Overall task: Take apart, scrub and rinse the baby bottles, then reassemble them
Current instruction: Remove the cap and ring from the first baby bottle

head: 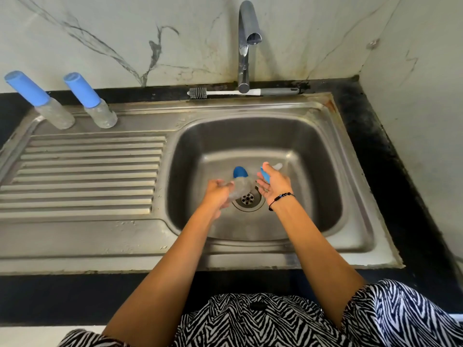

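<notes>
Two hands on bottle parts

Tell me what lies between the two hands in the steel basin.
In the head view, the left hand grips a clear bottle; between it and the right hand shows bare basin floor and the round drain.

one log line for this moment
left hand holds clear bottle body | right hand holds blue collar with nipple | over steel sink basin | tap off
</notes>
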A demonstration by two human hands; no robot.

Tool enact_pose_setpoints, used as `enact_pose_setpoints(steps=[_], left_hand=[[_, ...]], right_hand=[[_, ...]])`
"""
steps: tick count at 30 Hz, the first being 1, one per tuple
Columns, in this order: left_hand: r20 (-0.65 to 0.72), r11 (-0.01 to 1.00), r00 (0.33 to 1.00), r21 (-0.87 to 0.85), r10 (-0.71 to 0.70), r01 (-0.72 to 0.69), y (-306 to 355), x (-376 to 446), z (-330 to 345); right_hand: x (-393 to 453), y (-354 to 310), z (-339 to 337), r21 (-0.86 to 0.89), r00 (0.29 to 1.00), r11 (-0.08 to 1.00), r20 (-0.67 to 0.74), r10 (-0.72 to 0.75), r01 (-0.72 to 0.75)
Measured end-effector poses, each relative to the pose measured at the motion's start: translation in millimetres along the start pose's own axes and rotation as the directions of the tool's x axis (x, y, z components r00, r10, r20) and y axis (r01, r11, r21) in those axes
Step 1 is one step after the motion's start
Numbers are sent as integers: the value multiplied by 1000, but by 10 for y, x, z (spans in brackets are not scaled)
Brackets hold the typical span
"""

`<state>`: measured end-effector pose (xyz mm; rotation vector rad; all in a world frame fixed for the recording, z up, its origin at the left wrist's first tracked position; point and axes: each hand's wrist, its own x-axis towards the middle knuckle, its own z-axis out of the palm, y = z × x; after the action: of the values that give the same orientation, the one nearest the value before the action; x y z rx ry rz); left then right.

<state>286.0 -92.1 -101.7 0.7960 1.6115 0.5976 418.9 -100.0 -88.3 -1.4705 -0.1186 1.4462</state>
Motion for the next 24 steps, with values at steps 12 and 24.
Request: enact_pose_setpoints(steps=[12,24], left_hand=[[125,789,991,613,-50,-38,-164,105,-35],[352,881,936,-447,13,156,325,-228,97]], right_hand=[[-57,88,-59,-154,998,988,43,42,-35],[-228,73,-37,-403,858,769,364,-363,496]])
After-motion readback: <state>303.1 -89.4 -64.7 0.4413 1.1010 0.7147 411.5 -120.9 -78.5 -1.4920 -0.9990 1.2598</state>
